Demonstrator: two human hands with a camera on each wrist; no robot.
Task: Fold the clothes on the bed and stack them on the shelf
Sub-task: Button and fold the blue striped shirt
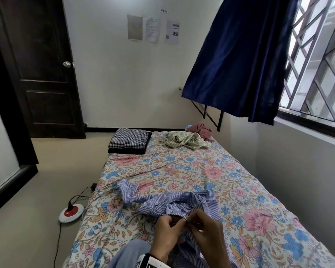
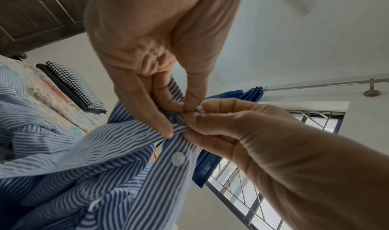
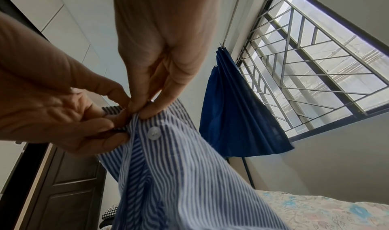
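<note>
Head view: left hand [image 1: 167, 232] and right hand [image 1: 205, 230] pinch striped shirt [image 1: 162, 204]; checked stack [image 1: 129, 140] beyond.

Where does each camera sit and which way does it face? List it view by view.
Head: worn on the head, looks down the bed; both hands and a sleeve show.
Left wrist: looks up along the left hand at its grip on the striped shirt.
Right wrist: looks up along the right hand toward the window.
Shared: both wrist views show both hands pinching the shirt above a white button.
</note>
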